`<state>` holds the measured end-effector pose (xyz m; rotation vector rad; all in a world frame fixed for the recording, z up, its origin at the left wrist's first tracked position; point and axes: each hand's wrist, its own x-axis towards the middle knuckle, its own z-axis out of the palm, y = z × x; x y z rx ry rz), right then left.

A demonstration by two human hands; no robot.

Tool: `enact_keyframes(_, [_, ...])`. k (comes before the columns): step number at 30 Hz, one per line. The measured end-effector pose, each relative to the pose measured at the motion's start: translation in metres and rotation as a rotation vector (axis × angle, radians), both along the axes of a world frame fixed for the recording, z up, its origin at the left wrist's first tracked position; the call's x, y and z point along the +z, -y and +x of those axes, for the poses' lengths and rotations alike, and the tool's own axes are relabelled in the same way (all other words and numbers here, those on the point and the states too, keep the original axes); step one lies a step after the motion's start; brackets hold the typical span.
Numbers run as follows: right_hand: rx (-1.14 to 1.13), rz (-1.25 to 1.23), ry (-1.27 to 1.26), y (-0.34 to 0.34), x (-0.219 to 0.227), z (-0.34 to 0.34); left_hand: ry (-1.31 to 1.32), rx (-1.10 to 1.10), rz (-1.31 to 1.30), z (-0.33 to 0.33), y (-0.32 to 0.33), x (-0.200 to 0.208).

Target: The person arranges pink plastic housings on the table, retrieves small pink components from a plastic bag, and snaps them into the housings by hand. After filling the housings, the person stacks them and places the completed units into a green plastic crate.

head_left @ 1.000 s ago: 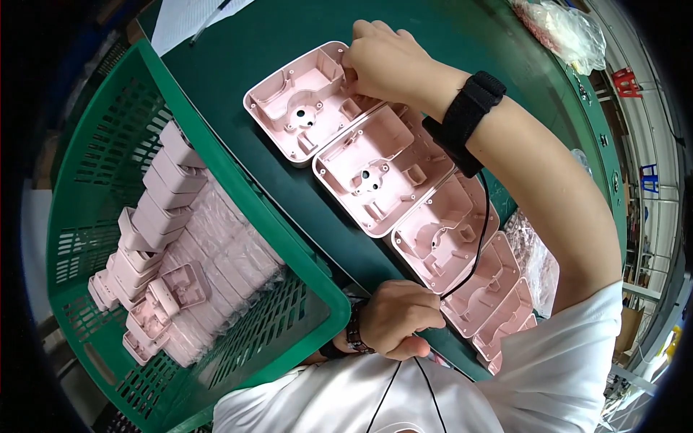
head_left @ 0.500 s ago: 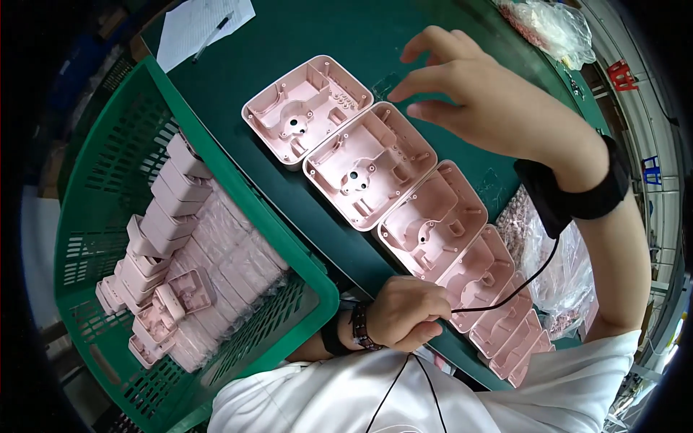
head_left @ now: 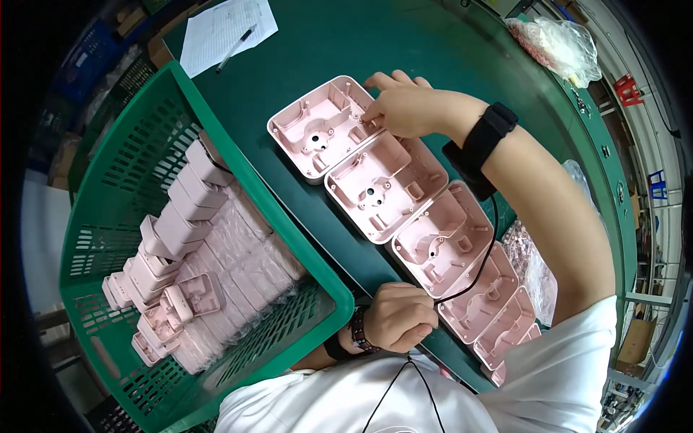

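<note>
A slanting row of pale pink plastic housings lies hollow side up along the table edge. At the far end, my right hand point(head_left: 404, 106) is on the near right corner of the farthest pink housing point(head_left: 315, 119), thumb inside and fingertips over the rim. The second housing point(head_left: 372, 189) touches it, right below my palm. Beside the row's near part, my left hand point(head_left: 399, 317) is curled closed at the table edge; whatever it holds is hidden. A black cable point(head_left: 473, 281) runs from my right wrist strap down to my left hand, across the housings.
To my left stands a green slotted basket point(head_left: 328, 278) with pink housings and plastic-wrapped stacks point(head_left: 242, 263). Paper point(head_left: 216, 32) and a pen point(head_left: 236, 48) lie at the table's far left. Clear bags of small pink parts point(head_left: 556, 47) point(head_left: 530, 263) sit on the right.
My right hand has come down and left, from above the table to the farthest housing's corner. My left hand stays curled by the table edge. The whole view has shifted a little.
</note>
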<state>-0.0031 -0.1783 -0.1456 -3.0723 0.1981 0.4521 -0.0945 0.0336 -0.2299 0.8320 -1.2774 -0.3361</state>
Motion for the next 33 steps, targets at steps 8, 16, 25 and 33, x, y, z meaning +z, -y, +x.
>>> enact_keyframes(8, [-0.057, 0.038, -0.036, -0.009, 0.008, 0.012, -0.025, -0.036, 0.076, 0.003, 0.001, 0.000])
enact_keyframes(16, [0.163, 0.110, 0.395, 0.012, 0.053, -0.054, -0.042, -0.028, 0.092, 0.002, -0.001, -0.001])
enact_keyframes(25, [-0.456, 0.017, 0.532, 0.006, 0.204, -0.349, -0.144, 0.140, 0.097, -0.005, 0.002, -0.003])
enact_keyframes(33, [-1.008, 0.088, -0.110, 0.005, 0.108, -0.476, 0.006, 0.158, 0.149, -0.023, 0.005, 0.025])
